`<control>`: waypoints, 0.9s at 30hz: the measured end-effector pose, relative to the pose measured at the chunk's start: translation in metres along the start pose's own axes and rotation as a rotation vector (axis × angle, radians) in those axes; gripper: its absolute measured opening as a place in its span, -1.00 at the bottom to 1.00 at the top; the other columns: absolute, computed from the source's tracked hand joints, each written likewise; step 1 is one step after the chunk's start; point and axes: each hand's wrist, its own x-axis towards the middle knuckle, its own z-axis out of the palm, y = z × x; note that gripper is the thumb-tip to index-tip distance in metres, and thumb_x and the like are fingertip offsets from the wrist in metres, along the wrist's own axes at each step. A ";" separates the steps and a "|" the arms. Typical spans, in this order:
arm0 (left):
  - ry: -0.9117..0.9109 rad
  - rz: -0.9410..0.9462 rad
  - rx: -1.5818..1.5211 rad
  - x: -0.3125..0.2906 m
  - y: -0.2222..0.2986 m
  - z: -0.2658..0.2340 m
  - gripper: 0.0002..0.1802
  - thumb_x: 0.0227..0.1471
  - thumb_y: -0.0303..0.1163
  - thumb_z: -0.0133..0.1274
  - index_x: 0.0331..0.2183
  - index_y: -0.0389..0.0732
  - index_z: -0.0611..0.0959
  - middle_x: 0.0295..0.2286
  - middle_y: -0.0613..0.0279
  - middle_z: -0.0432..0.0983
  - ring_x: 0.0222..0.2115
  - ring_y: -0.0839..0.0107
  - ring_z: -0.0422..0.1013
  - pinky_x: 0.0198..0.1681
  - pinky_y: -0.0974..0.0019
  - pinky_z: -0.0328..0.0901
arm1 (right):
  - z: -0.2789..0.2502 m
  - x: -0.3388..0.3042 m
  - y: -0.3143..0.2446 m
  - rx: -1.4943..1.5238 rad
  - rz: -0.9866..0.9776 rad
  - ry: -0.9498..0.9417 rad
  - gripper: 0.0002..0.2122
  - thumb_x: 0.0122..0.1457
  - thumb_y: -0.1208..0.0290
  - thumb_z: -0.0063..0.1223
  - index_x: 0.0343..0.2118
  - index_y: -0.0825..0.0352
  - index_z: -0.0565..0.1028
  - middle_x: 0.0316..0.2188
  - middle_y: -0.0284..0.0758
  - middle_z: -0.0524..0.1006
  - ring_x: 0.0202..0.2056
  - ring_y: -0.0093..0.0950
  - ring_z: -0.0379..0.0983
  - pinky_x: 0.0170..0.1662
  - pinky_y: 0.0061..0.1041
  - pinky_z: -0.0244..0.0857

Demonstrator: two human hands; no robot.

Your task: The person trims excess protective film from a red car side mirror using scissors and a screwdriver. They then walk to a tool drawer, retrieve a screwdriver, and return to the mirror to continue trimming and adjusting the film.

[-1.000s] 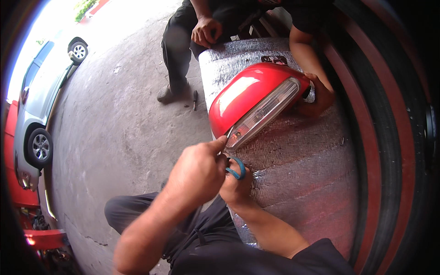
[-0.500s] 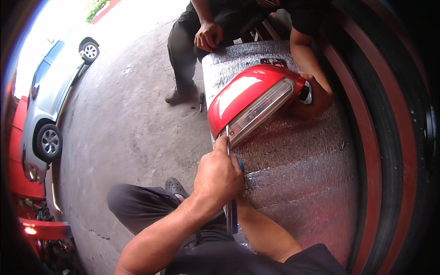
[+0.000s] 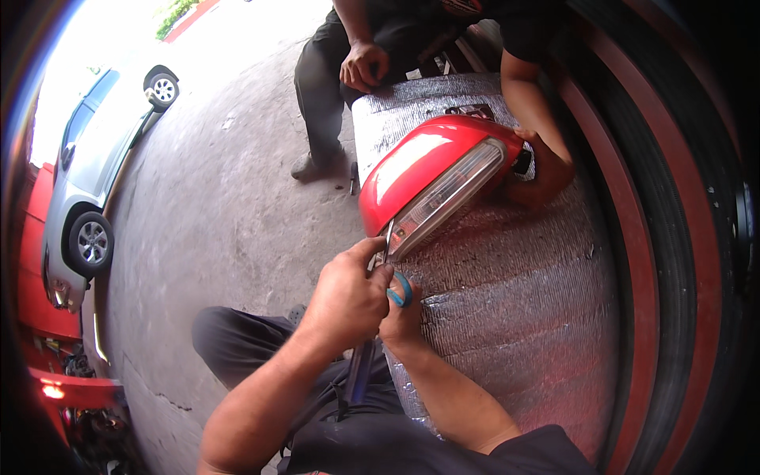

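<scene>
Landmark: the red mirror (image 3: 431,154). Well left of it, a silver car (image 3: 87,178) on the concrete floor (image 3: 229,214). Nearer the mirror's left side, a dark slim tool (image 3: 353,178) lies on the floor, with a co-worker's resting hand (image 3: 365,66) beyond the mirror on the far-left side.

Left hand (image 3: 352,289) is just short of the mirror's near-left end, fingers clamped on a thin metal tool (image 3: 387,245), tip at the lower end of the clear lamp strip (image 3: 447,198) (exact contact too small to tell). A blurred bluish length (image 3: 361,372) shows below that hand, farther from the mirror; can't tell if it's the same tool.

Teal loop (image 3: 407,290) next, by the right hand (image 3: 402,321), which is tucked behind the left one and farther from the mirror; its fingers are mostly hidden, can't tell whether closed.

Mirror itself: ahead and right of the left fingers, over the foil-covered desk (image 3: 522,317), long axis slanting from the near-left end up to the far right, lamp strip running along it. Left hand is clearly the nearer. At the mirror's far-right end, a co-worker's gripping hand (image 3: 546,170) steadies it. Right of everything, red strips (image 3: 636,237).
</scene>
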 end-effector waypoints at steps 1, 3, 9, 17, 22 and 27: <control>-0.035 -0.026 -0.035 0.002 0.003 -0.006 -0.60 0.26 -0.48 0.02 0.10 -0.41 0.53 -0.57 0.22 0.53 -0.63 0.58 0.38 -0.56 0.35 0.30 | 0.006 0.000 0.000 -0.003 0.002 0.041 -0.89 0.20 0.41 0.19 -0.31 0.33 0.56 -0.49 -0.07 0.59 -0.33 0.02 0.59 -0.40 -0.17 0.38; -0.118 -0.074 -0.082 0.006 0.009 -0.015 -0.61 0.25 -0.49 0.03 0.09 -0.40 0.55 -0.59 0.29 0.49 -0.65 0.60 0.36 -0.59 0.38 0.26 | 0.003 0.002 -0.002 -0.067 0.045 0.043 -0.89 0.22 0.40 0.18 -0.31 0.33 0.56 -0.50 -0.07 0.59 -0.33 0.02 0.59 -0.39 -0.17 0.38; -0.215 -0.001 0.121 0.009 0.034 -0.047 -0.58 0.21 -0.43 0.09 0.08 -0.36 0.59 -0.56 0.31 0.50 -0.59 0.60 0.37 -0.48 0.38 0.31 | 0.004 0.007 -0.007 0.027 0.094 0.081 -0.80 0.26 0.27 0.16 -0.34 0.32 0.56 -0.56 -0.08 0.55 -0.44 0.00 0.56 -0.43 -0.18 0.34; -0.331 -0.068 0.056 0.031 0.034 -0.053 -0.54 0.26 -0.43 0.03 0.14 -0.42 0.52 -0.70 0.34 0.36 -0.75 0.56 0.29 -0.67 0.38 0.19 | 0.005 0.005 -0.007 0.054 0.218 0.025 -0.75 0.28 0.21 0.14 -0.40 0.32 0.53 -0.62 -0.10 0.50 -0.49 -0.01 0.52 -0.42 -0.18 0.32; -0.362 -0.170 -0.128 0.039 0.035 -0.058 -0.56 0.25 -0.45 0.03 0.11 -0.46 0.52 -0.73 0.32 0.36 -0.80 0.54 0.26 -0.74 0.39 0.15 | 0.004 0.004 -0.007 0.055 0.239 0.003 -0.74 0.28 0.20 0.13 -0.39 0.32 0.52 -0.62 -0.10 0.50 -0.49 -0.01 0.52 -0.42 -0.18 0.32; -0.219 -0.076 0.093 0.040 0.034 -0.030 -0.58 0.21 -0.47 0.04 0.08 -0.42 0.55 -0.67 0.24 0.47 -0.73 0.50 0.38 -0.64 0.34 0.25 | 0.006 0.004 -0.002 0.082 0.126 0.077 -0.75 0.24 0.21 0.17 -0.40 0.33 0.52 -0.60 -0.11 0.52 -0.48 0.00 0.52 -0.43 -0.18 0.32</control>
